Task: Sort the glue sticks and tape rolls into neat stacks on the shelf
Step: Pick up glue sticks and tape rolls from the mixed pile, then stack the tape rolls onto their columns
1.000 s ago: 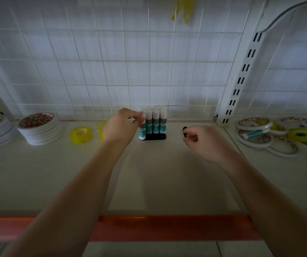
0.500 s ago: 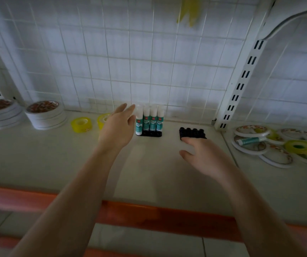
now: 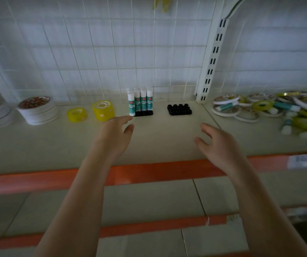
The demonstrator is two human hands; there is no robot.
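**A:** ok so neither hand has anything in it. left hand (image 3: 116,135) hovers just in front of the glue sticks (image 3: 140,102), fingers loose and spread. right hand (image 3: 217,143) is the same, relaxed and holding nothing, above the bare shelf (image 3: 158,143) in front of the empty black holder (image 3: 179,109).

**B:** where's the stuff left to sort?

**A:** messy pile (image 3: 271,110) far right, well away from both hands. Sorted bits: sticks upright in a black tray, two yellow tape rolls (image 3: 91,112) beside it, white roll stacks (image 3: 37,110) further left.

**B:** tricky to grab?

**A:** doubt it. Sticks look light, stiff and smooth, so I'd pinch mid-barrel. The flat white rolls probably slide, so take them by the rim.

**B:** anything unclear?

**A:** the pile's blurry and cut off at the right edge, can't count it. Labels are unreadable too.
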